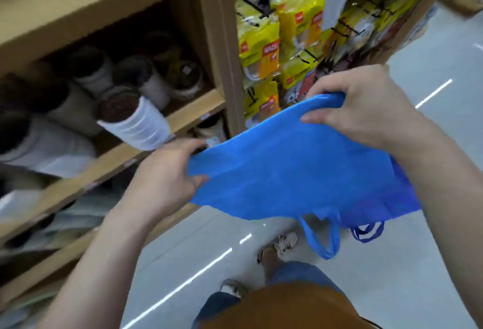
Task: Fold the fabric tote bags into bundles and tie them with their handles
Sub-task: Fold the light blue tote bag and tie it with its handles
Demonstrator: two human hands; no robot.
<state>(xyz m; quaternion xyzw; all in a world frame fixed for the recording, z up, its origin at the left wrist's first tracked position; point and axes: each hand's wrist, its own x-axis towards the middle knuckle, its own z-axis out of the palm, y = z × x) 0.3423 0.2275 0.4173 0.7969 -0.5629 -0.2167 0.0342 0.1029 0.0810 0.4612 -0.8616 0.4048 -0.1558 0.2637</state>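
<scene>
**Two hands, one blue bag, no table**

Two hands hold the blue tote bag (287, 166) up in the air, over the grey floor (392, 289) and above the person's shoes. The left hand (164, 174) pinches the bag's left edge, thumb on top and fingers behind. The right hand (366, 109) has its fingers curled over a bunched-up bit at the far top corner.

Nothing flat lies under the bag, so a fold could come out crooked or fall open. The cloth looks thin and smooth, so it might slip out of a pinch. The light blue handle (322, 240) hangs down loose and could get caught inside a fold. The left hand is also close to the wooden shelf (193, 110) and could bump the rolls (136, 119) lying there.

Some parts are hard to see. The right fingertips are tucked under the cloth. The right arm covers one side of the bag. A darker blue handle (367, 233) hangs beside the first; I cannot tell if it belongs to a second bag. The shelf things are all blurry.
</scene>
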